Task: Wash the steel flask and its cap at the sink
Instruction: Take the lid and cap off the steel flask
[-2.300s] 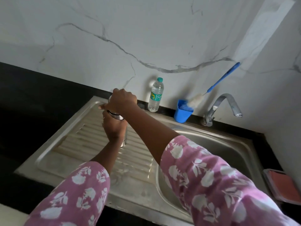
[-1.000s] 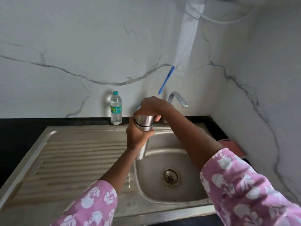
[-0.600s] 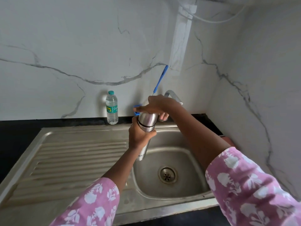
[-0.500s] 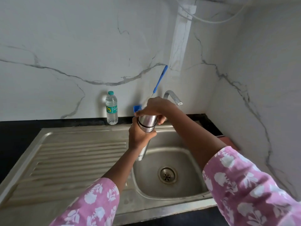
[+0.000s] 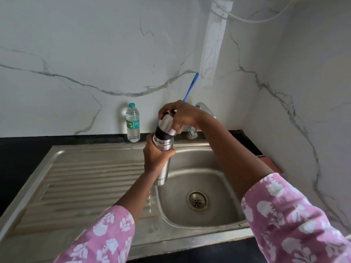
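1. Over the sink (image 5: pixel 191 149), at the basin's left edge, the steel flask (image 5: pixel 162 178) is held in the air, clear of the metal. The left hand (image 5: pixel 154 158) is wrapped round its upper body. The right hand (image 5: pixel 183 116) is curled over the cap (image 5: pixel 167 126), fingers closed on its top.
2. The step in hand looks like unscrewing. The cap sits askew above a dark neck band (image 5: pixel 161 135), so it seems loose or nearly free.
3. To do it well:
   - lock the left grip so the body cannot spin;
   - turn only the cap, then lift it along the flask's axis, not sideways;
   - stay above the basin, so drips or a dropped cap land inside.
4. The flask's long axis runs near vertical, mouth up and tipped slightly towards the wall, base down towards the basin.
5. The tap (image 5: pixel 204 108) behind the right hand shows no stream, so rinsing appears not yet begun.
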